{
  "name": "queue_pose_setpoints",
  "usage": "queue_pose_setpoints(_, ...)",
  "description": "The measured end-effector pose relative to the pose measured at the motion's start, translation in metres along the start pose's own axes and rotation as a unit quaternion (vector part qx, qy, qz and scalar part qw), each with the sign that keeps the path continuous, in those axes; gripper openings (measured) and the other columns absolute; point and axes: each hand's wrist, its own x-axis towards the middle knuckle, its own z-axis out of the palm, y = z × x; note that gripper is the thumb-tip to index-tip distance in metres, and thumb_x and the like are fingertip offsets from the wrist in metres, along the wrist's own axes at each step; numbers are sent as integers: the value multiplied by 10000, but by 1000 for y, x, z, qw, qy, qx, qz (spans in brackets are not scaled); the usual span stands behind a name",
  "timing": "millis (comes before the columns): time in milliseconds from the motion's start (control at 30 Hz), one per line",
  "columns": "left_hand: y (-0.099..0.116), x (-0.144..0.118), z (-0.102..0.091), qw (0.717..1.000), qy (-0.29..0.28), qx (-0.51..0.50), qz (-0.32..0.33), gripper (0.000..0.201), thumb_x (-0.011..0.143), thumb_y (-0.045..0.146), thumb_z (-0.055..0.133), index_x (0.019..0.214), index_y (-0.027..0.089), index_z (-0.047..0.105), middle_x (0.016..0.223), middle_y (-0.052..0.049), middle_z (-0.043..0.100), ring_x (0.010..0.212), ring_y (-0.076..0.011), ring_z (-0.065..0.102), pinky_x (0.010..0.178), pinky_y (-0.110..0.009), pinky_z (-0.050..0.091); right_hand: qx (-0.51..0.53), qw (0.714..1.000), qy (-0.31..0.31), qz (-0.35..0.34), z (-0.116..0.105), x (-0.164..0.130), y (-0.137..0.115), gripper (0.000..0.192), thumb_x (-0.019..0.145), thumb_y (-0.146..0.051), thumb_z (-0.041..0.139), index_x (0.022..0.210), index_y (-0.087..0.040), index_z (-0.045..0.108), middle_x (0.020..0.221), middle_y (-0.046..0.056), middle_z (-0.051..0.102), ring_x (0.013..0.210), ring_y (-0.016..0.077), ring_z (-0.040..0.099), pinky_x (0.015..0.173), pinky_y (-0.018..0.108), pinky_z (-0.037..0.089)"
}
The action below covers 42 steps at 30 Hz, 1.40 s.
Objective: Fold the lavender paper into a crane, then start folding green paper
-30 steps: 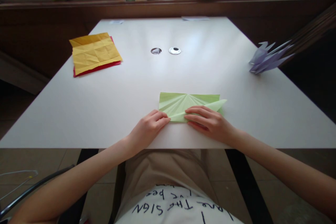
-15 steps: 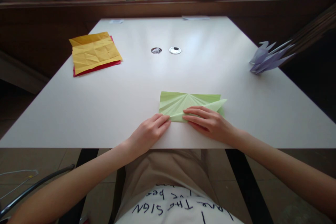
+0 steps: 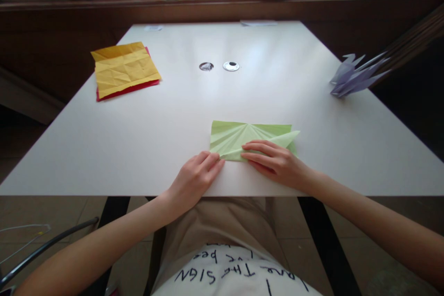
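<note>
A light green sheet of folding paper [image 3: 227,138] lies near the front edge of the white table, with creases fanning out from the middle of its far edge. Its near side is folded over in a slanting strip, and a pointed flap sticks out at the right. At the near left corner, my left hand [image 3: 199,173] pinches the paper between thumb and fingers. My right hand [image 3: 277,161] rests on the folded strip, fingers stretched out and pressing it down; its palm side is hidden.
Yellow paper [image 3: 126,69] lies over red paper [image 3: 130,90] at the table's left. A purple folded paper crane [image 3: 354,78] stands by the right edge. Two round cable holes, one of them a ringed opening [image 3: 231,66], sit mid-table. Small packets line the windowsill [image 3: 138,2].
My left hand has slid slightly left along the paper's near edge toward the corner. My right hand and the paper look unmoved.
</note>
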Motion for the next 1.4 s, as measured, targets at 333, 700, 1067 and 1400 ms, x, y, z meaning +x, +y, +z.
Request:
queue_pose_setpoints(333,15,-9,-9,989,-32,142,7,345,791,19,407,1089,74,572,1158,-106,592,659,-146,561,541,-267,458,4,1000,0,7,0,0,0,252,841,-150,470,1055,-195,594,1082,88,612,1057,190,532,892,367,486)
queue_pose_setpoints(700,9,-17,-7,993,-17,108,-46,345,791,37,411,1059,142,602,1136,-54,608,614,-128,579,508,-255,459,10,1000,-1,3,1,-1,1,258,844,-158,470,1067,-199,591,1091,85,609,1061,190,530,888,375,487)
queue_pose_setpoints(1067,1,-24,-11,996,15,33,-84,225,807,110,491,1001,154,596,1008,-40,668,664,-155,582,557,-278,467,7,1000,-3,3,0,0,1,251,837,-145,480,1054,-182,600,1084,88,612,1057,187,528,892,361,485)
queue_pose_setpoints(1400,-9,20,2,980,-2,-185,-72,182,825,193,520,996,173,579,993,-36,635,894,-161,547,773,-293,494,9,1000,-1,5,0,1,0,247,834,-140,487,1050,-179,600,1084,88,610,1059,183,523,900,357,477)
